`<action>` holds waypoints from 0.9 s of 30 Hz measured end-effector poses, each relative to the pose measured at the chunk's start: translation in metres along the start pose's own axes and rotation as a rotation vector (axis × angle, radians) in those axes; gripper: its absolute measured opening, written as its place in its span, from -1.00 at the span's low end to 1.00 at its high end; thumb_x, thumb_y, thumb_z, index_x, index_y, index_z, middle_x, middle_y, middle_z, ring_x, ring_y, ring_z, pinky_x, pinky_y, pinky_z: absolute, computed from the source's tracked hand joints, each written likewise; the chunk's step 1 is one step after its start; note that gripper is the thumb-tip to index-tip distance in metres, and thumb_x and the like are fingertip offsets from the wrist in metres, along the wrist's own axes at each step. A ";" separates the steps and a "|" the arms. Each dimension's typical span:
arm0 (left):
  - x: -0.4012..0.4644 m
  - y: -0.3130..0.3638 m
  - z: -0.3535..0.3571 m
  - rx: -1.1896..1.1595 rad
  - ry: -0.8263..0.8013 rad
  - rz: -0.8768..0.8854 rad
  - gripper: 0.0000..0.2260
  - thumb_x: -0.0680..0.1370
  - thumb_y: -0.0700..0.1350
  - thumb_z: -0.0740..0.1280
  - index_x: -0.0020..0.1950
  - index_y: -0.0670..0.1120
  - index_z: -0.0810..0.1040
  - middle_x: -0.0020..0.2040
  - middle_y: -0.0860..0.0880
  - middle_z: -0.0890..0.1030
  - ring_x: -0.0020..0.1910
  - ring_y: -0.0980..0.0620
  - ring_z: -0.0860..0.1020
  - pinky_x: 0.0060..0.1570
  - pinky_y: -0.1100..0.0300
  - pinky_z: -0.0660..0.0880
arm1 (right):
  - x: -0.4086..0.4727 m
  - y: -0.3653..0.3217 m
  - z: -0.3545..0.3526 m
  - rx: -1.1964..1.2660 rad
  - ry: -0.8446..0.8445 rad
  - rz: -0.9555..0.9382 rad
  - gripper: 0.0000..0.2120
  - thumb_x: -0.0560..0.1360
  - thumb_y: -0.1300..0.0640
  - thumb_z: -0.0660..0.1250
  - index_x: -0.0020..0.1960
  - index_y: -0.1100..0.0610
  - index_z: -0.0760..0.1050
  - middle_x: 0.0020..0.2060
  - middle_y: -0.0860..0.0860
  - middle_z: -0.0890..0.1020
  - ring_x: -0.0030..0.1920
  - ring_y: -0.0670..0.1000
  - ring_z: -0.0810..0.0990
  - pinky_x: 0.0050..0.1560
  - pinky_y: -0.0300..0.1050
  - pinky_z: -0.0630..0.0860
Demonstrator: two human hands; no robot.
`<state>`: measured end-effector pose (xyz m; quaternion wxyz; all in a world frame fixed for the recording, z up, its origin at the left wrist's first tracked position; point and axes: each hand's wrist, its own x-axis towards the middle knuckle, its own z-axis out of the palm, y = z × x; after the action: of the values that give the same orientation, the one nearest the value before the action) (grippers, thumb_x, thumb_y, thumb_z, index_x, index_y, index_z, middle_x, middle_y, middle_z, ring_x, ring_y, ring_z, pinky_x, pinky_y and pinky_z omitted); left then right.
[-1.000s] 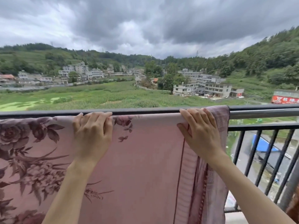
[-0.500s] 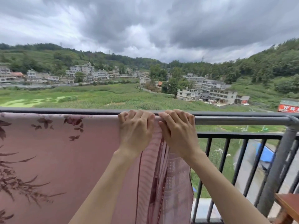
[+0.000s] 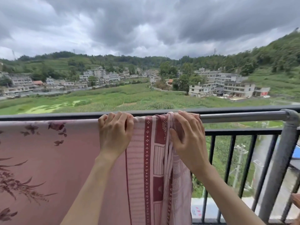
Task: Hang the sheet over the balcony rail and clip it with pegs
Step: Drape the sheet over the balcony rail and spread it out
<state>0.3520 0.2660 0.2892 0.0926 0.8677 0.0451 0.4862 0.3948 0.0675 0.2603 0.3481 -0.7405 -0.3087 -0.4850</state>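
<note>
The pink sheet [image 3: 65, 159] hangs over the grey balcony rail [image 3: 243, 116], draped down the near side and covering the rail from the picture's left edge to just short of the rail's corner fitting [image 3: 291, 117]; its flowered field lies far from that fitting, and its striped, patterned border [image 3: 151, 159] hangs nearest it, bunched into vertical folds at the very edge. There are no containers in view. Against the picture half a second ago, the two hands have drawn apart along the rail: then they sat knuckle to knuckle, now a band of border cloth shows between them, and the sheet's edge sits closer to the corner fitting than it did. The left hand [image 3: 115, 135] rests on the rail top with its back to the camera, fingers [image 3: 113, 116] curled over the rail and pressing the sheet onto it, forearm rising straight from below. The right hand [image 3: 188, 140], on the side toward the fitting, lies over the bunched edge of the sheet, its fingertips hooked over the rail top and its thumb [image 3: 174, 135] pressed into the folds, so that it grips the cloth; its forearm comes in slantwise from the lower right. Behind the rail stand dark vertical balusters [image 3: 230, 159].
</note>
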 end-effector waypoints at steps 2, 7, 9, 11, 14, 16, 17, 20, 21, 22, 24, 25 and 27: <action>-0.001 -0.001 -0.001 0.002 0.017 -0.001 -0.64 0.54 0.03 -0.03 -0.14 0.02 0.54 -0.14 0.06 0.61 -0.11 -0.02 0.48 0.03 0.14 0.12 | -0.009 -0.011 -0.011 0.235 0.061 0.153 -0.62 0.45 0.04 0.34 0.22 0.14 0.40 0.15 -0.04 0.48 0.21 -0.14 0.41 0.33 -0.28 0.28; -0.001 -0.001 0.001 0.009 0.023 -0.004 -0.65 0.55 0.02 -0.02 -0.14 -0.01 0.55 -0.14 0.03 0.62 -0.12 -0.05 0.49 0.03 0.12 0.13 | 0.000 -0.019 -0.030 0.426 -0.011 0.733 -0.47 0.41 -0.06 0.39 0.26 0.13 0.31 0.01 -0.01 0.51 0.04 -0.07 0.51 0.09 -0.24 0.45; -0.001 0.000 0.001 0.015 0.025 -0.006 -0.64 0.54 0.02 -0.02 -0.14 -0.01 0.56 -0.14 0.02 0.62 -0.11 -0.05 0.49 0.04 0.11 0.13 | 0.007 -0.018 -0.034 0.498 -0.049 0.852 -0.48 0.42 -0.08 0.38 0.24 0.16 0.32 -0.08 -0.01 0.55 -0.04 -0.01 0.56 0.02 -0.09 0.52; -0.001 -0.001 0.002 0.015 0.021 -0.016 -0.63 0.54 0.02 -0.03 -0.14 -0.02 0.56 -0.13 0.01 0.62 -0.10 -0.05 0.49 0.05 0.11 0.13 | 0.013 -0.012 -0.035 0.490 -0.127 0.916 -0.59 0.44 -0.08 0.37 0.10 0.21 0.43 -0.12 0.05 0.60 -0.10 0.02 0.59 0.01 0.04 0.56; -0.001 -0.001 0.002 0.022 0.019 -0.019 -0.62 0.54 0.03 -0.04 -0.14 -0.03 0.55 -0.12 0.01 0.62 -0.09 -0.05 0.49 0.06 0.11 0.12 | 0.017 -0.004 -0.037 0.545 -0.259 0.924 -0.62 0.51 -0.03 0.31 -0.10 0.33 0.56 -0.25 0.21 0.60 -0.25 0.14 0.52 -0.02 0.26 0.54; 0.000 0.000 0.001 0.015 0.013 -0.019 -0.62 0.54 0.03 -0.04 -0.14 -0.02 0.55 -0.13 0.01 0.61 -0.09 -0.05 0.48 0.06 0.11 0.12 | 0.028 0.003 -0.048 0.609 -0.195 0.881 -0.64 0.55 0.01 0.25 -0.10 0.32 0.55 -0.28 0.16 0.50 -0.24 0.12 0.44 -0.13 0.14 0.46; -0.001 0.000 0.001 0.005 0.014 -0.021 -0.62 0.54 0.03 -0.04 -0.14 -0.01 0.55 -0.13 0.01 0.61 -0.09 -0.04 0.48 0.05 0.11 0.12 | 0.036 0.009 -0.057 0.621 -0.126 0.871 -0.65 0.56 0.00 0.22 -0.13 0.30 0.51 -0.30 0.14 0.45 -0.22 0.10 0.40 -0.15 0.08 0.38; -0.002 0.000 0.001 -0.006 0.021 -0.021 -0.63 0.53 0.03 -0.04 -0.15 0.00 0.54 -0.14 0.02 0.61 -0.10 -0.03 0.47 0.03 0.12 0.12 | 0.053 0.041 -0.083 0.654 0.167 0.977 -0.71 0.57 -0.03 0.18 -0.27 0.08 0.42 -0.38 0.04 0.35 -0.17 0.07 0.34 -0.13 0.01 0.31; -0.001 0.001 0.001 -0.002 0.021 -0.031 -0.62 0.53 0.03 -0.05 -0.15 -0.01 0.55 -0.14 0.01 0.61 -0.10 -0.04 0.47 0.04 0.11 0.12 | 0.053 0.050 -0.088 0.654 0.233 0.998 -0.70 0.57 -0.03 0.17 -0.29 0.05 0.41 -0.39 0.01 0.33 -0.16 0.06 0.33 -0.12 0.00 0.31; 0.000 0.003 0.002 0.004 0.016 -0.049 -0.61 0.52 0.03 -0.06 -0.16 -0.02 0.55 -0.13 0.00 0.62 -0.09 -0.04 0.47 0.05 0.11 0.11 | 0.051 0.054 -0.089 0.628 0.275 1.005 -0.70 0.58 -0.02 0.16 -0.29 0.05 0.43 -0.39 0.00 0.33 -0.17 0.06 0.33 -0.12 -0.01 0.31; 0.002 0.011 0.004 0.016 -0.012 -0.105 -0.59 0.52 0.03 -0.05 -0.14 -0.05 0.58 -0.09 -0.03 0.63 -0.05 -0.07 0.48 0.09 0.09 0.10 | 0.044 0.055 -0.086 0.620 0.315 1.002 -0.73 0.60 0.01 0.14 -0.24 0.02 0.45 -0.37 -0.04 0.40 -0.22 0.07 0.39 -0.12 -0.03 0.40; 0.003 0.016 0.004 0.013 -0.027 -0.124 -0.59 0.53 0.02 -0.03 -0.12 -0.07 0.59 -0.06 -0.05 0.64 -0.02 -0.09 0.48 0.12 0.08 0.09 | 0.041 0.055 -0.083 0.653 0.312 1.013 -0.74 0.60 0.02 0.14 -0.23 0.02 0.45 -0.37 -0.04 0.44 -0.25 0.05 0.44 -0.14 -0.02 0.44; 0.004 0.032 0.002 -0.036 -0.039 -0.087 -0.64 0.55 -0.01 0.02 -0.05 -0.09 0.59 0.01 -0.08 0.63 0.02 -0.09 0.50 0.18 0.06 0.10 | 0.038 0.053 -0.080 0.738 0.254 1.053 -0.72 0.57 -0.03 0.20 -0.26 0.08 0.41 -0.38 0.00 0.45 -0.31 0.02 0.45 -0.21 -0.04 0.44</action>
<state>0.3558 0.2347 0.2981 0.1302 0.8725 0.0720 0.4654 0.4097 -0.0238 0.3074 0.8038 -0.5616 -0.0076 -0.1959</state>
